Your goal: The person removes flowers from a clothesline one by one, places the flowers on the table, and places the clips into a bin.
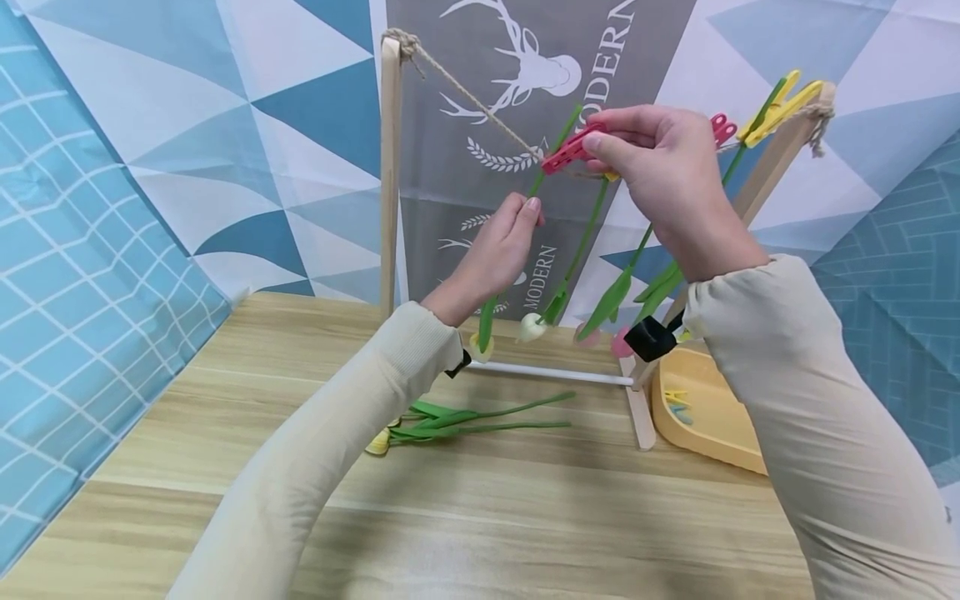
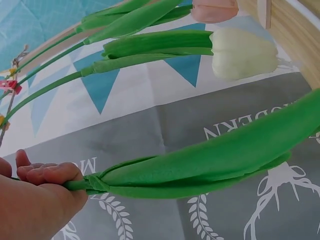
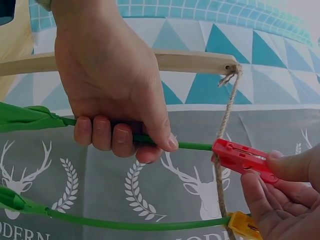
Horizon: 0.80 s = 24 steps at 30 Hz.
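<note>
My left hand grips the green stem of an artificial tulip just below the rope, its yellowish bloom hanging down. Between thumb and fingers, my right hand pinches a red clothespin, whose jaws sit at the twine rope and the stem's upper part. Beside it a white tulip hangs upside down from a yellow clothespin. Farther right, pink tulips hang from the same rope, and a yellow clothespin grips a stem near the right post.
The rope runs between a left wooden post and a right wooden post, with a white rod low between them. Several yellow tulips lie on the wooden table. A yellow tray with small clothespins stands at right.
</note>
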Available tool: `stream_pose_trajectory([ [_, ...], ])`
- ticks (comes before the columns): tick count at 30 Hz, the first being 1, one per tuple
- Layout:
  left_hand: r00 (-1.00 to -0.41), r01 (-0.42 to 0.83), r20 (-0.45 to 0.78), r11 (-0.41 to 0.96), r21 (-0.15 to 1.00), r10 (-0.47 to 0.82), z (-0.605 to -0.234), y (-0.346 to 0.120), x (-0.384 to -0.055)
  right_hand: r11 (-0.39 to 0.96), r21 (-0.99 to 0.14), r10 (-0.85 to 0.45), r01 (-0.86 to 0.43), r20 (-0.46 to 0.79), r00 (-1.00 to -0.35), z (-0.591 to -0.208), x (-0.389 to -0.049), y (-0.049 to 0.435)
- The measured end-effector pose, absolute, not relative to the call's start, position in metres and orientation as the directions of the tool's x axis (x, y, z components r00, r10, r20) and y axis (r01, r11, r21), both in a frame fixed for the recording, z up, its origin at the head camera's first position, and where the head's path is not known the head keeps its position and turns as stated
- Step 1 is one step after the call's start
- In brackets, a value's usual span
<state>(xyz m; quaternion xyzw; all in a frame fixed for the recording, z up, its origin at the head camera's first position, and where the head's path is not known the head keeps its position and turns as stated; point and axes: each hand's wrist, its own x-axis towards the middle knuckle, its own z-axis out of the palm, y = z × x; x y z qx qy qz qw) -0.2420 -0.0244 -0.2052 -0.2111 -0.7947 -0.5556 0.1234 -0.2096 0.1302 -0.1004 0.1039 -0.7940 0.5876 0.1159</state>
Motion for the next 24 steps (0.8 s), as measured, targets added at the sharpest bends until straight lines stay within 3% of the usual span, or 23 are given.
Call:
stream_pose_trajectory([
  [13, -0.889, 0.458, 0.421, 0.359, 0.814, 0.179, -0.211, -0.030, -0.240, 0.017, -0.906, 0.048, -0.424, 0.424, -0.904, -0.103, -0.206, 0.138],
  [24, -0.896, 0.444, 0.415, 0.389, 0.808, 0.159, -0.214, -0.038, -0.238, -0.093, -0.896, 0.075, -0.435, 0.429, -0.900, -0.112, -0.198, 0.151],
])
